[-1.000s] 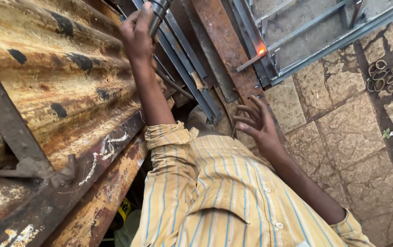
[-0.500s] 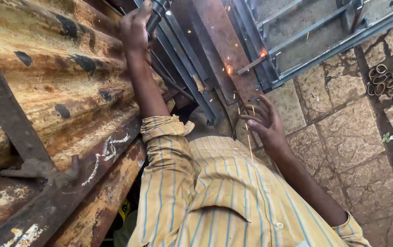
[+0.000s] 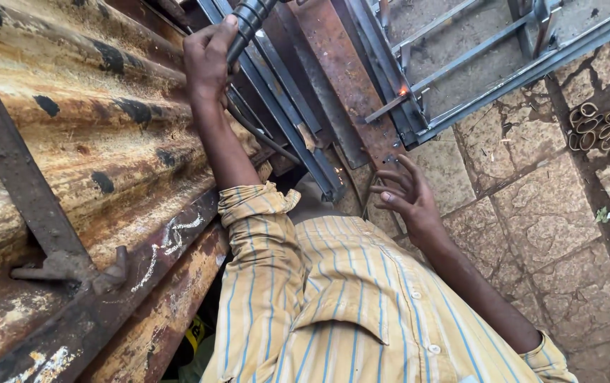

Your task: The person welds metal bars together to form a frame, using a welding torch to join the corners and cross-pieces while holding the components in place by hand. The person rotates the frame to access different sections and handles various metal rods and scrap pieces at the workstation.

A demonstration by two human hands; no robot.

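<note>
While the head camera looks down, it shows a person in a yellow striped shirt [image 3: 361,298] bent over some metal work. This is the only view.

The left hand [image 3: 209,60] is up at eleven o'clock. Its fingers are wrapped tight around a dark ribbed tool handle [image 3: 248,21], and a thin dark cable [image 3: 262,135] hangs down from it. The top of the tool goes out of the picture, so its tip cannot be seen.

The right hand [image 3: 404,195] is near the middle, a little toward three o'clock. Its fingers are spread and curled, and it holds nothing. It hovers just below a grey metal frame [image 3: 390,78]. A small orange glowing spot [image 3: 403,91] sits on that frame at one o'clock, near the bare fingers.

At nine o'clock is a big rusty ribbed metal sheet [image 3: 70,142]. At three o'clock, short rusty pipe rings [image 3: 599,128] lie on the stone floor [image 3: 532,213].

What could go wrong, I think: the glowing spot looks very hot, and the empty hand has no glove, so it could get burned if it goes closer. Sparks could also land on the shirt. The frame edges look sharp and could cut.
</note>
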